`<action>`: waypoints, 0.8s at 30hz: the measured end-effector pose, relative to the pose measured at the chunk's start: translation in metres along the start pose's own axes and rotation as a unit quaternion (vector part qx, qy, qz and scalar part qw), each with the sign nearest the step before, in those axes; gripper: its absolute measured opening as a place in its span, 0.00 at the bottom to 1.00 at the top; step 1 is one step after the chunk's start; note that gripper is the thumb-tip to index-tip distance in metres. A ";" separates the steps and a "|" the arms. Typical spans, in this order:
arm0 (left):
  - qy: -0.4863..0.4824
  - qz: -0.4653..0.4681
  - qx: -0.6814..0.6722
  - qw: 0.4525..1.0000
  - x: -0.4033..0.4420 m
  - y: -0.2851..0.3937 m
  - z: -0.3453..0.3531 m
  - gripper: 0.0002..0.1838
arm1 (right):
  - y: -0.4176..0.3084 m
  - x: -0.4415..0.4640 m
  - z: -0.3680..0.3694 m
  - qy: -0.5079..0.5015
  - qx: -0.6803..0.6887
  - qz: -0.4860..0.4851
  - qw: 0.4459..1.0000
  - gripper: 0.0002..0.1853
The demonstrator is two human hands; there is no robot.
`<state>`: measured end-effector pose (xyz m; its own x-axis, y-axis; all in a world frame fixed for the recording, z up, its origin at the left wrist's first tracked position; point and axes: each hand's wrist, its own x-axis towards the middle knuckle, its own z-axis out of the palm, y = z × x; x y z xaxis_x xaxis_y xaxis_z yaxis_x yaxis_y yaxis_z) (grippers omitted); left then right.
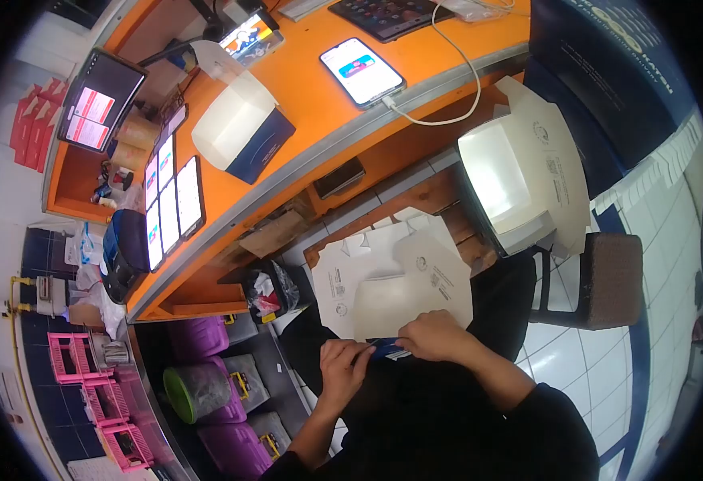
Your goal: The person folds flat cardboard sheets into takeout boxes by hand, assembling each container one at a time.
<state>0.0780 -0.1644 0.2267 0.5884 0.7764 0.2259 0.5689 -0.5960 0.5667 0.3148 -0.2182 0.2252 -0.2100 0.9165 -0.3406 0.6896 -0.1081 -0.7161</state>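
Observation:
A partly folded cardboard food box, pale inside with small printed marks, rests across my lap, its flaps spread outward. My left hand grips its near edge at the left, thumb and fingers pinched on a blue strip of the outer side. Close by on the same edge, my right hand is closed over the card, its fingertips partly hidden. Beyond my right hand stands an opened box with its lid flap raised. On the orange counter sits another open box, blue outside and white inside.
The orange counter holds a charging phone, a tablet and several more phones along its left end. Below are a small bin and purple tubs. A brown woven stool stands at right, near a large blue box.

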 end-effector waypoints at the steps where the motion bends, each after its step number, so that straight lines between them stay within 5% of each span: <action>1: 0.001 -0.001 0.001 1.000 0.002 0.001 -0.002 0.08 | -0.001 0.000 0.000 -0.003 -0.013 -0.016 1.000 0.16; 6: -0.134 0.059 0.042 0.988 0.004 -0.007 -0.004 0.09 | -0.007 0.003 0.016 -0.036 -0.059 -0.054 0.996 0.17; 9: -0.061 -0.060 -0.018 0.996 0.008 -0.004 0.001 0.10 | -0.010 0.001 0.013 -0.009 -0.041 -0.045 0.998 0.18; 13: -0.121 -0.064 -0.064 0.989 0.006 -0.027 -0.003 0.12 | -0.006 -0.015 0.002 0.063 -0.060 -0.065 0.994 0.16; 16: -0.077 -0.056 -0.084 0.992 0.005 -0.036 -0.003 0.11 | 0.004 -0.022 -0.007 0.095 -0.138 -0.061 0.984 0.10; 18: -0.021 -0.167 -0.064 0.984 0.005 -0.040 -0.001 0.11 | 0.005 -0.025 -0.008 0.105 -0.180 -0.056 0.976 0.06; 20: -0.001 -0.172 -0.045 0.984 0.006 -0.041 0.000 0.11 | 0.001 -0.025 -0.005 0.228 -0.138 -0.087 0.960 0.02; 24: 0.002 -0.175 -0.063 0.983 0.013 -0.015 -0.009 0.11 | -0.012 -0.023 0.000 0.296 -0.186 -0.069 0.934 0.02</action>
<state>0.0719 -0.1439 0.2281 0.3672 0.9301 0.0031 0.6598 -0.2628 0.7039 0.3109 -0.2379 0.2417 0.0303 0.9761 0.2152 0.9008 0.0666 -0.4291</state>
